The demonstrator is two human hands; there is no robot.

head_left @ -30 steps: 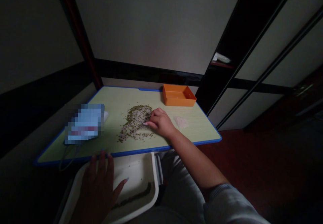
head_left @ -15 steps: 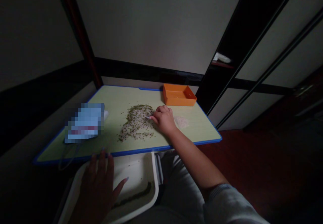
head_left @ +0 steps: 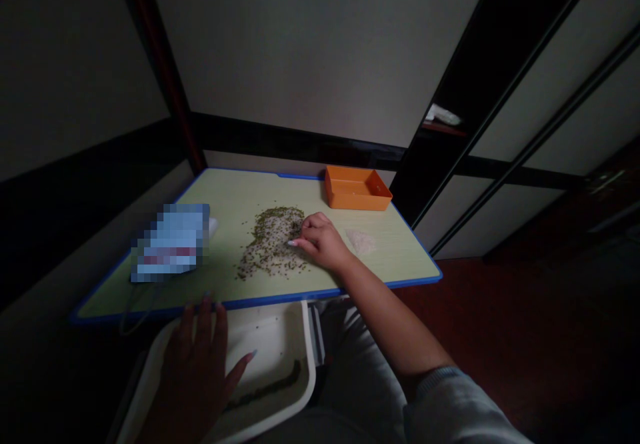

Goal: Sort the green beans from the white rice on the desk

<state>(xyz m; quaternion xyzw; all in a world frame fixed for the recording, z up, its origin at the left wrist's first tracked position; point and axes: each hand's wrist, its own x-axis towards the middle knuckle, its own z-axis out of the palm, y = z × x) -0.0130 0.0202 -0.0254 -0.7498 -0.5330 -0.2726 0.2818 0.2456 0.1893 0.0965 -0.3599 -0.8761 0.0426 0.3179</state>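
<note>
A spread pile of small green beans and pale grains mixed together (head_left: pixel 275 244) lies on the pale yellow tabletop (head_left: pixel 240 191). At the pile's right edge is my right hand (head_left: pixel 323 243), its fingers curled and the thumb close to them; anything pinched there is too small to make out. Just right of that hand sits a small heap of pale grains (head_left: pixel 361 241). My left hand (head_left: pixel 200 347) has its fingers spread, with fingertips near the table's front edge. Beneath it is a white tray (head_left: pixel 309 371) holding a row of dark green bits (head_left: pixel 273 389) and a few stray specks.
An orange box (head_left: pixel 357 201) stands at the table's back right. On the left lies a blurred-out blue and white object (head_left: pixel 173 244) with a thin cord. The table has a blue rim (head_left: pixel 280 299), and a panelled wall (head_left: pixel 300 51) rises behind it.
My right hand has shifted slightly down and left at the pile's edge, uncovering more of the pale heap. My left hand keeps its place.
</note>
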